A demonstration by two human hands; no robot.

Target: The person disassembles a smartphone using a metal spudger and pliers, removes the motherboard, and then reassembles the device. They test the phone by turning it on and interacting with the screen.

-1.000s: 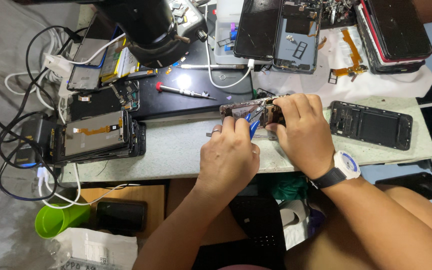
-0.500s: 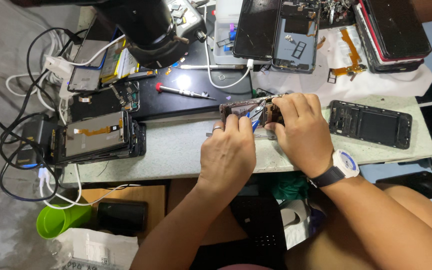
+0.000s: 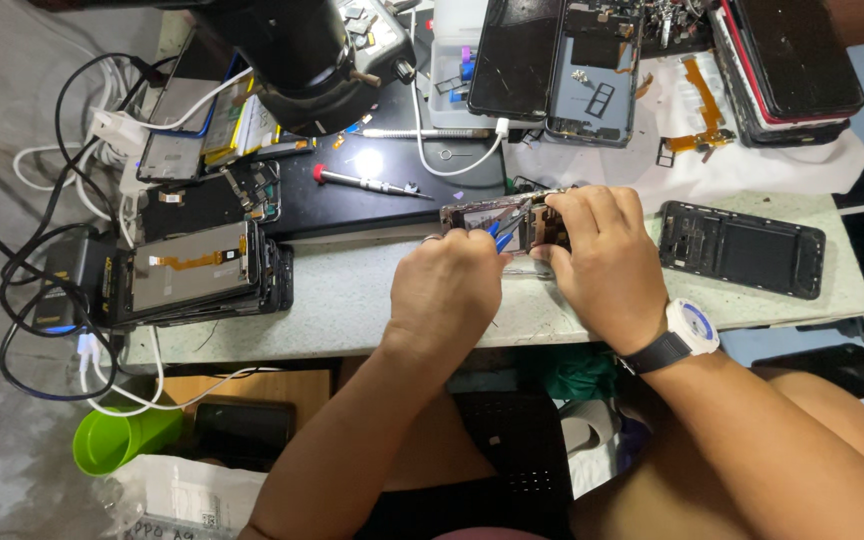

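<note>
In the head view, the left hand [image 3: 447, 290] is curled narrow, its fingers pinched around a small blue-handled tool [image 3: 501, 236] whose tip rests on an opened phone body with exposed circuitry [image 3: 497, 216]. The right hand [image 3: 602, 262] is closed on the right end of that same phone body, fingertips pressing it down, and a white wristwatch on a black strap [image 3: 690, 330] sits at its wrist. The phone body lies near the middle of the pale green bench [image 3: 352, 300], just in front of a black work mat [image 3: 372, 195].

One screwdriver with a red cap and metal shaft [image 3: 372, 183] lies on the mat, apart from both hands. One black phone frame [image 3: 742, 248] lies flat to the right of the right hand, near the bench's right edge. One stack of phone screens with an orange flex cable [image 3: 192, 270] sits at the left edge, beside tangled black cables [image 3: 32, 280]. Two dark phone panels [image 3: 552, 60] lie along the far edge.

Bare bench surface shows between the stack and the left hand, along the near edge. A green plastic cup [image 3: 117, 440] stands below the bench's near left corner.
</note>
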